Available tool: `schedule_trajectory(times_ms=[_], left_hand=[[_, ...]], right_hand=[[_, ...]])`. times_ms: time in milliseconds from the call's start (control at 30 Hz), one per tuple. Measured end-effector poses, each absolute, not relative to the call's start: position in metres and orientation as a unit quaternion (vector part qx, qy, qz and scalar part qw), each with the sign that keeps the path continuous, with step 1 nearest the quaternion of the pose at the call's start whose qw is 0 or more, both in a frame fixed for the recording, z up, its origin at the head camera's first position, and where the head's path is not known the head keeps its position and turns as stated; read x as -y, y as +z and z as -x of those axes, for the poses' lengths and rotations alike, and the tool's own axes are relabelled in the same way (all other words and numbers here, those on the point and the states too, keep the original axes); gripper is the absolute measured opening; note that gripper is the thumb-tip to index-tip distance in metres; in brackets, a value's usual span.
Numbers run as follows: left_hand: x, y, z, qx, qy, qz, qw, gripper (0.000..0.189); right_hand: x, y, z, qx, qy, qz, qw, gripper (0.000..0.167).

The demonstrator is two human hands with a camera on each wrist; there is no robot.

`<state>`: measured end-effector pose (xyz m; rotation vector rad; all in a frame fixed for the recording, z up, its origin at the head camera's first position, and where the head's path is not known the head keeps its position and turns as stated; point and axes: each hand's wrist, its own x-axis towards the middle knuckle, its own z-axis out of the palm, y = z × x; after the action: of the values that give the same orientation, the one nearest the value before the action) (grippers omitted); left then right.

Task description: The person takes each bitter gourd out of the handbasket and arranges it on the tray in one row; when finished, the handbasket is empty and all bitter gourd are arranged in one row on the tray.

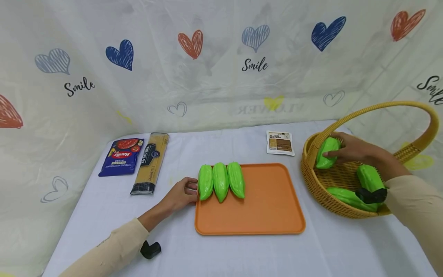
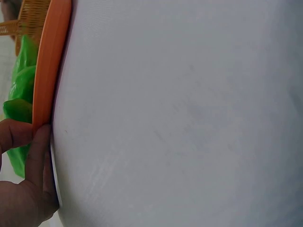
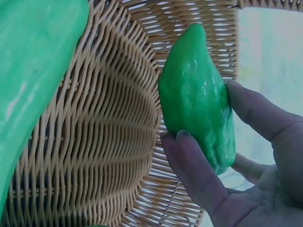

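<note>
Toward the right edge of the tabletop point(image 1: 242, 254), one green gourd point(image 3: 196, 99) was held

"Smile" marked the backdrop point(image 1: 221, 77). At that edge stood a wicker basket point(image 1: 311, 186) with two gourds point(image 1: 368, 177) inside; above them, the right hand point(image 1: 354, 148) gripped the green gourd, half-open around its sides. Mid-tabletop, the left hand point(image 1: 180, 196) pinched an orange tray point(image 1: 263, 211) bearing three gourds point(image 1: 220, 181). The held one seemed light, stiff, slick, best grasped mid-body. By the far left corner, a pasta pack point(image 1: 151, 165) read "Spaghetti", a blue packet point(image 1: 122, 157) "Barilla".
</note>
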<state>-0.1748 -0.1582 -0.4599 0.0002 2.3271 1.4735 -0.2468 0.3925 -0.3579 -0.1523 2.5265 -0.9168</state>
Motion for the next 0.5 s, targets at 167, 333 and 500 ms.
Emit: schedule_trajectory(times_ms=[167,333,500], left_hand=[[0.157,-0.461,0.176,-0.831,0.523,0.005,0.191,0.061],[0.158,-0.459,0.175,-0.830,0.524,-0.006,0.193,0.061],[0.160,-0.458,0.177,-0.833,0.519,-0.007,0.194,0.062]], right_hand=[[-0.390,-0.352,0.242,-0.912,-0.335,0.063,0.229,0.100],[-0.392,-0.347,0.237,-0.909,-0.333,0.075,0.240,0.099],[-0.393,-0.342,0.231,-0.905,-0.334,0.087,0.249,0.096]])
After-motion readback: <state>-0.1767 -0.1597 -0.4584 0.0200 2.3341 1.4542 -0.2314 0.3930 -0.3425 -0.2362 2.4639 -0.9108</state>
